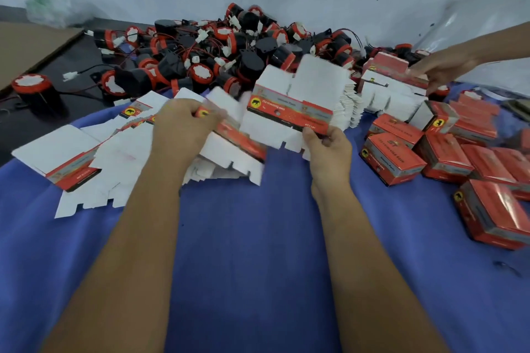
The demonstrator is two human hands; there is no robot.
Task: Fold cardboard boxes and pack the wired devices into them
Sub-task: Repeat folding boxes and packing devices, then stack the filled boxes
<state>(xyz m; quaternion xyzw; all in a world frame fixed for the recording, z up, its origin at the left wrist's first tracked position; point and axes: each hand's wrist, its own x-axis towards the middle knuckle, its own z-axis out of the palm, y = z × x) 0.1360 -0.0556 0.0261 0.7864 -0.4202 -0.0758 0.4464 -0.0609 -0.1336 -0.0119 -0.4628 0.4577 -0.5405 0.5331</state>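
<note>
1. The right hand (pixel 327 149) pinches a flat box blank (pixel 289 106) at its near edge, held above the blue-clothed surface (pixel 258 238).
2. The left hand (pixel 183 126) grips a blurred blank (pixel 238 137).
3. Black-and-red wired devices (pixel 218 54) are heaped far; glossy folded boxes (pixel 395 157) lie right.

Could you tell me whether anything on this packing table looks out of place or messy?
Mostly the flat box blanks: they lie fanned and slid askew across the blue cloth rather than stacked. One wired device sits apart from the main pile. Nothing looks damaged.

One head-worn wide-angle view looks forward and down, close over the blue-covered table (pixel 258 238).
</note>
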